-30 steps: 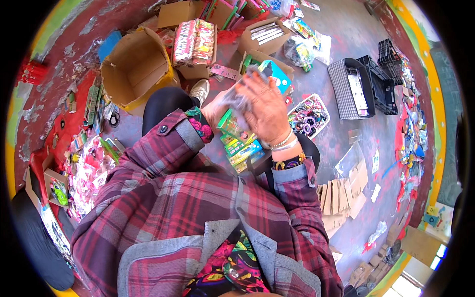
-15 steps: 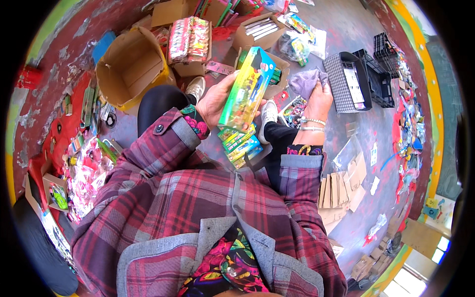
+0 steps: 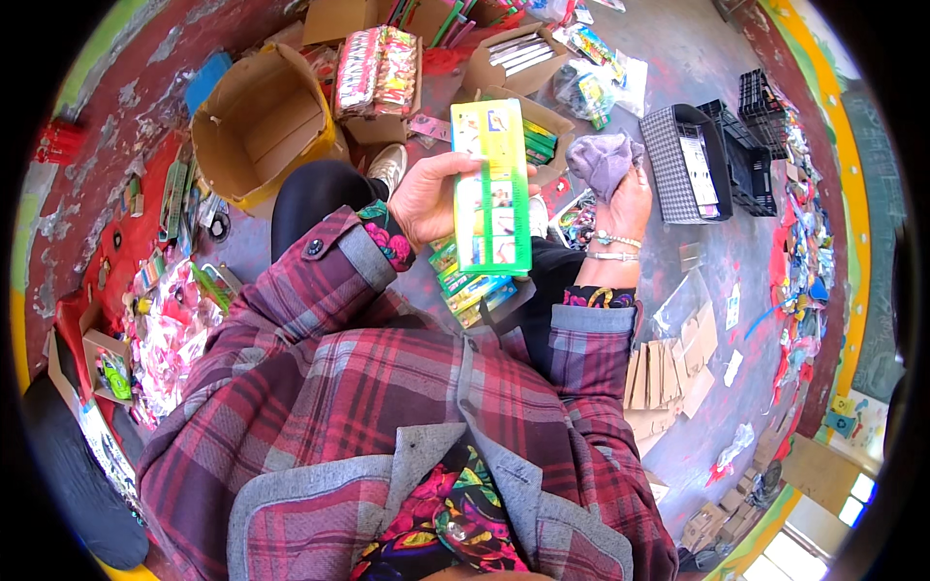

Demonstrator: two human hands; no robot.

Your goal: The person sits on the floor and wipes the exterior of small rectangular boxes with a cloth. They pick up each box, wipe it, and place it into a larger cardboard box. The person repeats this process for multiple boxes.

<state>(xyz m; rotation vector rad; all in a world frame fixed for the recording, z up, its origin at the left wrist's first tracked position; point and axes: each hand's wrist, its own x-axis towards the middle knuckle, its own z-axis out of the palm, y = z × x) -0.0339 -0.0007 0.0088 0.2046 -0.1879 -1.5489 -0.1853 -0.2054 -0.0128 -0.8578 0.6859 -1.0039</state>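
My left hand (image 3: 423,198) is closed round the left edge of a long yellow and green carton (image 3: 492,198), held up in front of me with a printed face showing. In my right hand (image 3: 625,206) is a bunched grey-purple cloth (image 3: 601,163), pinched by the fingers and apart from the carton. Below the carton, several similar yellow, green and blue cartons (image 3: 467,286) lie between my legs. Behind it stands an open cardboard box (image 3: 562,160) with more green cartons inside.
A large open cardboard box (image 3: 254,184) stands at the left, beside a box of packaged goods (image 3: 378,73). A checked basket (image 3: 661,169) and black crates (image 3: 746,155) stand at the right. Flattened brown cardboard (image 3: 654,378) lies near my right elbow. Pink plastic packets (image 3: 179,324) are heaped at the left.
The carton has turned in my left hand from a tilted position to nearly upright, now showing a different face. My right hand still holds the cloth, slightly raised in shape.
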